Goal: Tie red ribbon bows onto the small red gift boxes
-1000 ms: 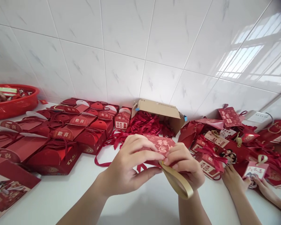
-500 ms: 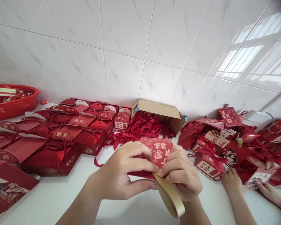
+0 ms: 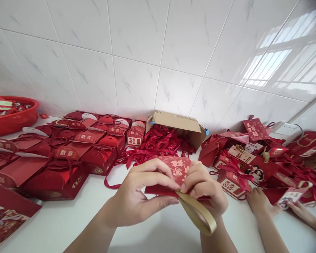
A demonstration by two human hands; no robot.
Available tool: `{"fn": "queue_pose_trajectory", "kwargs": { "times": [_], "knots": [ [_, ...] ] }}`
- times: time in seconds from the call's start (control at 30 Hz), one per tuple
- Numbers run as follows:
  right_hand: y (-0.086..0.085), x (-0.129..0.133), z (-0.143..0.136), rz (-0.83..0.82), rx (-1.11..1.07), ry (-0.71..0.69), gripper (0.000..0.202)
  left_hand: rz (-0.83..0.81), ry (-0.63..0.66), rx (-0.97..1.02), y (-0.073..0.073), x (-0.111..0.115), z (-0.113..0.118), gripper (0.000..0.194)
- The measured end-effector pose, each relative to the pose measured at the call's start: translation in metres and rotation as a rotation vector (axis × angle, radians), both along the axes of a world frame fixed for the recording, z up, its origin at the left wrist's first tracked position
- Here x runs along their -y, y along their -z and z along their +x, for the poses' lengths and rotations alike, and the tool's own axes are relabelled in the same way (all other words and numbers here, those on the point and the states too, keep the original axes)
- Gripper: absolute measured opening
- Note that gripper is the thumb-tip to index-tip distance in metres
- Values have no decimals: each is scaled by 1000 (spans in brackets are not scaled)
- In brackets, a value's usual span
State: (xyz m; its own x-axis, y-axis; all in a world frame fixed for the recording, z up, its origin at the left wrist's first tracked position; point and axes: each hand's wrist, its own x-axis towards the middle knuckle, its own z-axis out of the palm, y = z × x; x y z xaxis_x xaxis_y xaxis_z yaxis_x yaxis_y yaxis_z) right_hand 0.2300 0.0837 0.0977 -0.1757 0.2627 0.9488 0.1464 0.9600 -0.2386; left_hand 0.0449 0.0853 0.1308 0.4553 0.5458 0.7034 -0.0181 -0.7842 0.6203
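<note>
Between my two hands is a red gift box (image 3: 171, 162) with pale printed characters, lying over the white table. A looped gold ribbon (image 3: 200, 211) hangs from its near edge toward me. My left hand (image 3: 144, 191) is curled round the box's left side, its fingertips pinching the near edge by the ribbon's base. My right hand (image 3: 206, 188) has its fingers bent, thumb and forefinger pressed on the base of the gold loop. Fingers hide much of the box.
Rows of red boxes (image 3: 84, 137) stand at left, by a red basin (image 3: 15, 117) of sweets. A cardboard box (image 3: 175, 119) spills red ribbons (image 3: 160, 140) behind my hands. At right, a co-worker's hands (image 3: 260, 202) handle a card among red boxes (image 3: 233, 182).
The gold loop has swung to the right and its base now sits flatter against the box edge. My hands stay in nearly the same grip; the view has shifted slightly.
</note>
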Motion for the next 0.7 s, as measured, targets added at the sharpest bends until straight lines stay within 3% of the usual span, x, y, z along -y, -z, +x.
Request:
{"fn": "queue_pose_trajectory", "kwargs": {
  "times": [0.17, 0.47, 0.6, 0.7],
  "knots": [
    [-3, 2, -5, -50, -27, -41, 7, -57, 29, 70, 4, -1, 3, 15],
    [-2, -2, -13, -58, -75, 11, 13, 109, -25, 82, 6, -7, 3, 22],
    [-2, -3, -17, -129, -104, 34, 21, 152, -107, 52, 4, -9, 2, 22],
    [-1, -3, -21, -239, -159, -27, 20, 179, -186, 15, 4, -10, -1, 20]
  ]
}}
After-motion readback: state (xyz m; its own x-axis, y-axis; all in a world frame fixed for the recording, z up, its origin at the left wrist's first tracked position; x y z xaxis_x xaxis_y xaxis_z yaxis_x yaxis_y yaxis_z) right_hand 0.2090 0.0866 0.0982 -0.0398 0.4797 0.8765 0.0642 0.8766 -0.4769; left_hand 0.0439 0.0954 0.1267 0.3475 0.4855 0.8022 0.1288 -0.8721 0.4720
